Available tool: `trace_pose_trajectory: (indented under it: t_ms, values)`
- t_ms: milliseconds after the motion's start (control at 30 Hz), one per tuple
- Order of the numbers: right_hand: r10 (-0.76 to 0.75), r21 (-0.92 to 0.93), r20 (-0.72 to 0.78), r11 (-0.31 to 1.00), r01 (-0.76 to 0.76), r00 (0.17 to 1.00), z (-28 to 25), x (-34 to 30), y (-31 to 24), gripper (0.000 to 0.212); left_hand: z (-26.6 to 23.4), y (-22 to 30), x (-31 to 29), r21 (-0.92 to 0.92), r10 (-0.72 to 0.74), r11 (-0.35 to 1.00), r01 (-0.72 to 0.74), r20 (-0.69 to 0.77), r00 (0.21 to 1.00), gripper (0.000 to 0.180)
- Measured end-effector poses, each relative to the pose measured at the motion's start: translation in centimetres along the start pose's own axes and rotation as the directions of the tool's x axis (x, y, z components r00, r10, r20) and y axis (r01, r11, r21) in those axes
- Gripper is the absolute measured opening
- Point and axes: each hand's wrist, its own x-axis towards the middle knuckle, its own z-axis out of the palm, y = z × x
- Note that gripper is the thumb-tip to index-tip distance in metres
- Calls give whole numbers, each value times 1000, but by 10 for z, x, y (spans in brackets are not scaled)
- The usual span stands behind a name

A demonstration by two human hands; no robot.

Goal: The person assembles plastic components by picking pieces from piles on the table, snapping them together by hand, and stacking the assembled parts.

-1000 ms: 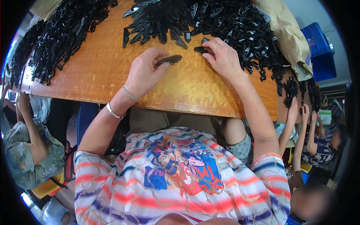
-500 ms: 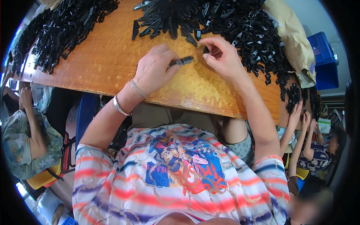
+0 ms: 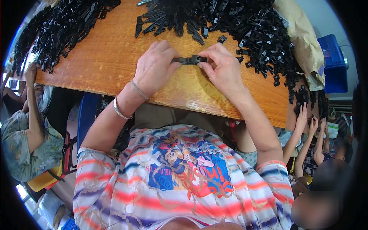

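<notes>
My left hand [image 3: 155, 69] is closed around the rear end of a narrow black plastic clip-like part [image 3: 185, 60], which points right above the worn front of the table. My right hand [image 3: 223, 73] pinches a smaller black plastic piece [image 3: 197, 59] between thumb and fingers. The two pieces meet end to end between my hands, roughly in line; whether they are locked together I cannot make out. Fingertips hide parts of both. Behind my hands lies a heap of long black plastic parts [image 3: 163, 17], and to its right a heap of short black pieces [image 3: 253, 32].
Another black heap [image 3: 63, 32] covers the table's far left. A brown paper bag [image 3: 303, 46] stands at the right edge, with a blue bin [image 3: 333, 63] beyond it. Other people's hands work on the right; a person's hand [image 3: 30, 73] touches the left table edge.
My right hand has come down and left, bringing its small piece against the end of the part in my left hand. At the left, another person's hand has risen to the table edge.
</notes>
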Motion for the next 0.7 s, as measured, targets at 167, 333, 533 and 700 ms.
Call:
trace_pose_trajectory:
  t_ms: [167,333,533,700]
  values:
    - [-75,-114,82,990,84,994,3,3,13,24,1,0,0,-10,8,1000,-8,-7,1000,16]
    - [-253,-108,159,957,271,954,17,26,14,22,5,0,6,5,26,1000,-26,-8,1000,16]
    - [-299,35,218,954,299,929,17,18,7,17,-54,-8,-16,24,-100,995,97,257,961,15]
    - [-267,-90,85,958,274,960,-22,15,39,16,-151,-24,-40,20,-203,975,222,496,844,29]
